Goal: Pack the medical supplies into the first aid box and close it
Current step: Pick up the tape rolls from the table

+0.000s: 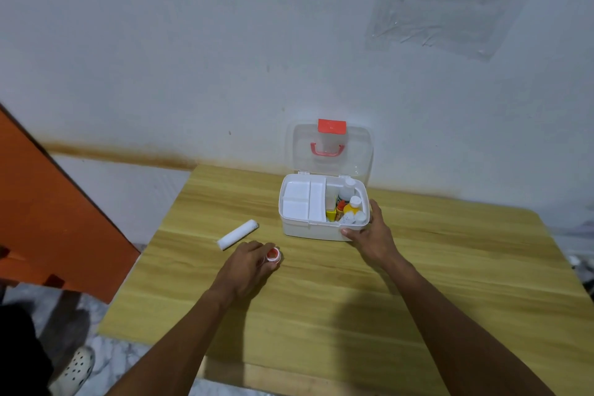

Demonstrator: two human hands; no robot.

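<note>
Farthest left on the table (321,315) lies the white roll (237,234), still unpacked. Its long axis runs from near-left to far-right, so its far end aims roughly at the box. It sits just beyond your left hand (245,264), apart from the knuckles.

Your left hand rests low on the table, its fingertips curled round a small red-and-white round container (273,255), which it seems to pinch. This hand is by far the nearer to both loose items.

The first aid box (308,230) stands to the right and farther away, its clear lid (331,151) upright. A white tray (300,201) fills its left part and bottles (348,204) crowd the right.

Your right hand (369,235) grips the box's near right corner, thumb on the front wall, fingers along the side. The carry therefore goes rightward and away from you, probably into the tray side.
</note>
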